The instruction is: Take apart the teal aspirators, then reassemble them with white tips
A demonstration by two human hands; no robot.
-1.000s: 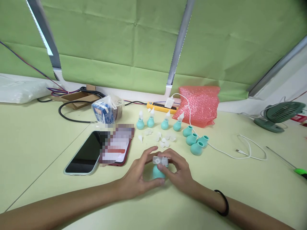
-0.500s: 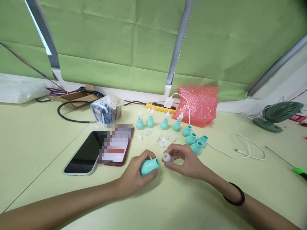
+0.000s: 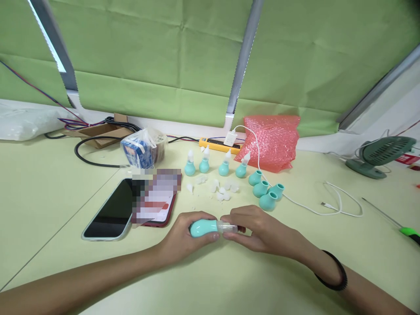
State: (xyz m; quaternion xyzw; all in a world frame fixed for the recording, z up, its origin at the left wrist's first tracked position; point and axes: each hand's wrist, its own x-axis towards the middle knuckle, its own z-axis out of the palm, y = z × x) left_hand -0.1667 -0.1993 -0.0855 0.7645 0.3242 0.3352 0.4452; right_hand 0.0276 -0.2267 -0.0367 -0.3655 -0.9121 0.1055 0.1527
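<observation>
My left hand [image 3: 183, 234] is closed around a teal rubber bulb [image 3: 204, 228], which lies sideways with its neck to the right. In my right hand [image 3: 259, 229] a clear plastic tube [image 3: 227, 227] is gripped between thumb and fingers. Its left end meets the mouth of the bulb; how deep it sits inside cannot be made out. Beyond the hands stand several teal bulbs fitted with clear nozzles [image 3: 224, 164]. To their right are several bare teal bulbs [image 3: 268, 201]. Small white translucent pieces [image 3: 223, 194] lie loose on the table between these and my hands.
Two phones, one dark-screened [image 3: 111, 210] and one red-edged [image 3: 157, 197], lie at left. Behind are a bagged blue packet [image 3: 139, 151], a yellow power strip [image 3: 213, 145] and pink bubble wrap [image 3: 271, 142]. A white cable [image 3: 308, 213], screwdriver [image 3: 407, 232] and green fan [image 3: 383, 153] are at right.
The tube has moved from beside the bulb to meet its mouth, turning in line with it. The bulb has levelled out, and my hands have come together.
</observation>
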